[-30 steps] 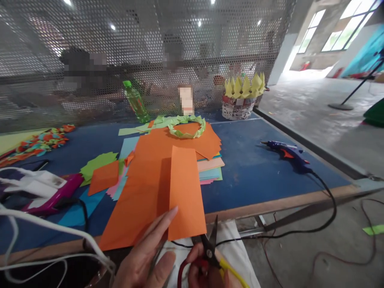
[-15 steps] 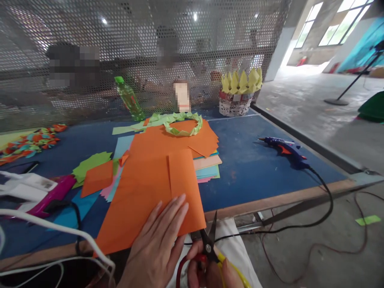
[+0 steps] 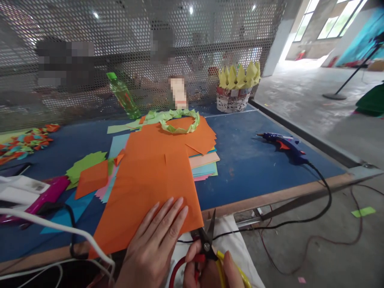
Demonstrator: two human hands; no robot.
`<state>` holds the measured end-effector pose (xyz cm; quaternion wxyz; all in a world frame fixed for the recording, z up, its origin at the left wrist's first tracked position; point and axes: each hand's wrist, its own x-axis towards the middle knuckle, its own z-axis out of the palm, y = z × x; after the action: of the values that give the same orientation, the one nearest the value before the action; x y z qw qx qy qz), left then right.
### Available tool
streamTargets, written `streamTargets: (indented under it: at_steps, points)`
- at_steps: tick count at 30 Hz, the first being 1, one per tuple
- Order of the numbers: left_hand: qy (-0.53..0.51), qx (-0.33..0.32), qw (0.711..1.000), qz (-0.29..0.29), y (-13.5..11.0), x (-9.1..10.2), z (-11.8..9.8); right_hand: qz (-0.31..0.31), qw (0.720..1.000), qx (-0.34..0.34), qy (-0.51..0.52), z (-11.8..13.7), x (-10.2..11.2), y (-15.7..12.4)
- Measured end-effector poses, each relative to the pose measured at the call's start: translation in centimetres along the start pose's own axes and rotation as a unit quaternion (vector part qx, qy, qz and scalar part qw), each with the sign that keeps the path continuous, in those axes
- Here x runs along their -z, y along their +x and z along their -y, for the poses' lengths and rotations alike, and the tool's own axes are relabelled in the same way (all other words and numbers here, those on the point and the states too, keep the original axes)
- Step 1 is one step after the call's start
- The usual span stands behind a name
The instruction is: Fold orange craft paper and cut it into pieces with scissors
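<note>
A folded sheet of orange paper (image 3: 144, 180) lies on the pile near the table's front edge. My left hand (image 3: 159, 236) rests flat on its lower part, fingers stretched out and close together. In my right hand (image 3: 207, 268) is a pair of scissors (image 3: 207, 245) with red and yellow handles. Their black blades are spread, right at the paper's lower right corner. One blade is partly covered by the paper, and I cannot tell whether it sits inside the fold. A green paper ring (image 3: 180, 130) of folded points lies on orange sheets behind.
A blue glue gun (image 3: 285, 146) lies at the right, its cord hanging over the table edge. Behind stand a green bottle (image 3: 124, 98) and a basket (image 3: 232, 101) topped with yellow paper points. White cables (image 3: 60, 224) and a magenta device (image 3: 51, 196) are at the left.
The folded strip of orange paper now lies flatter under my left hand. My scissors stay at the corner with their blades spread. The view has shifted slightly.
</note>
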<state>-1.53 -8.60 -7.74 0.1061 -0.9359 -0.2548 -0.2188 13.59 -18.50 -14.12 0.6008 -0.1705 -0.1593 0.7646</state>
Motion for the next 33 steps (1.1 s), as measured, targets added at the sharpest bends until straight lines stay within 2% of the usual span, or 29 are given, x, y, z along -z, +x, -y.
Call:
streamTargets:
  at_steps: [3,8,17,21,25,33]
  points:
    - [0.000,0.008,1.000,0.012,0.1,0.2,-0.1,0.003,1.000,-0.003,0.025,-0.3,0.3,0.2]
    - [0.033,-0.002,0.999,-0.006,0.5,-0.1,0.1,0.001,0.999,0.008,-0.033,0.0,0.5,0.3]
    - [0.070,0.000,0.997,0.037,0.1,-0.2,0.3,0.041,0.996,-0.012,-0.082,-0.2,1.9,0.2]
    - [0.076,0.002,0.997,0.035,0.1,-0.2,0.2,-0.018,0.993,0.007,-0.120,0.0,1.5,-0.3]
    - [0.081,-0.004,0.996,0.028,0.2,-0.3,0.2,-0.061,0.990,-0.015,-0.127,0.7,0.9,-0.5]
    - [0.057,0.008,0.998,0.016,0.4,-0.5,0.1,-0.058,0.990,-0.008,-0.126,1.5,-0.1,-0.9]
